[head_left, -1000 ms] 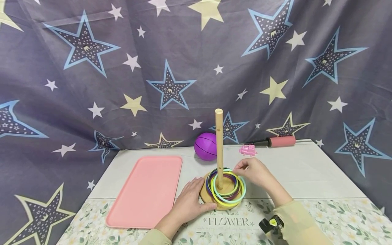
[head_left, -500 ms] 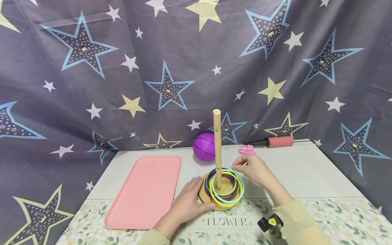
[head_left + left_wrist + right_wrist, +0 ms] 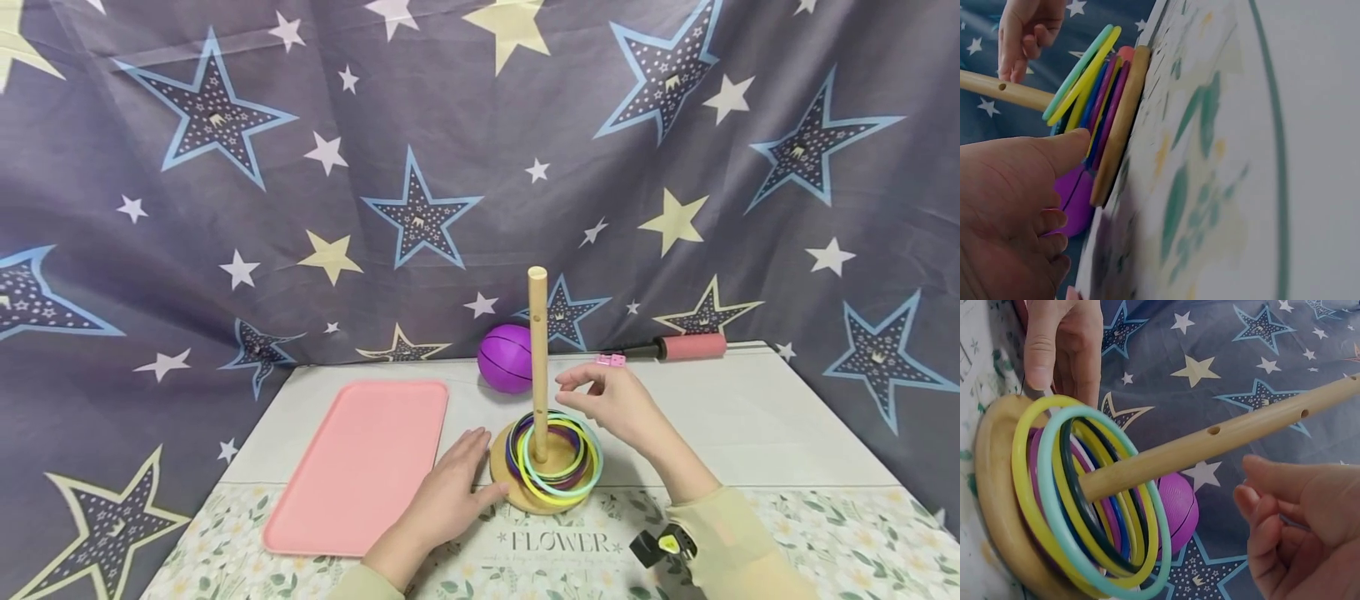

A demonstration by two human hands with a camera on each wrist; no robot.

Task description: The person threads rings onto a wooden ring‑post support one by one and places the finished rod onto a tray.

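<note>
A round wooden base (image 3: 501,483) carries an upright wooden post (image 3: 538,358). Several thin coloured rings lie loosely stacked around the post, with a mint ring (image 3: 1164,544) and a yellow ring (image 3: 1020,450) uppermost. Just left of the base is my left hand (image 3: 447,492), fingers spread and thumb toward the base; it holds nothing. My right hand (image 3: 617,406) hovers above the rings, to the right of the post. Its thumb and index finger are bent with a gap between them, and nothing is in them.
A pink tray (image 3: 360,467) lies at the left. Behind the post sits a purple ball (image 3: 504,360). Toward the back right are a pink toy (image 3: 611,360), partly hidden by my right hand, and a pump with a pink handle (image 3: 693,347). A star-patterned curtain (image 3: 450,108) hangs behind.
My right hand has left the mint ring's far edge, rising and shifting toward the post. My left hand has drawn back slightly left from the base. The rings look unmoved.
</note>
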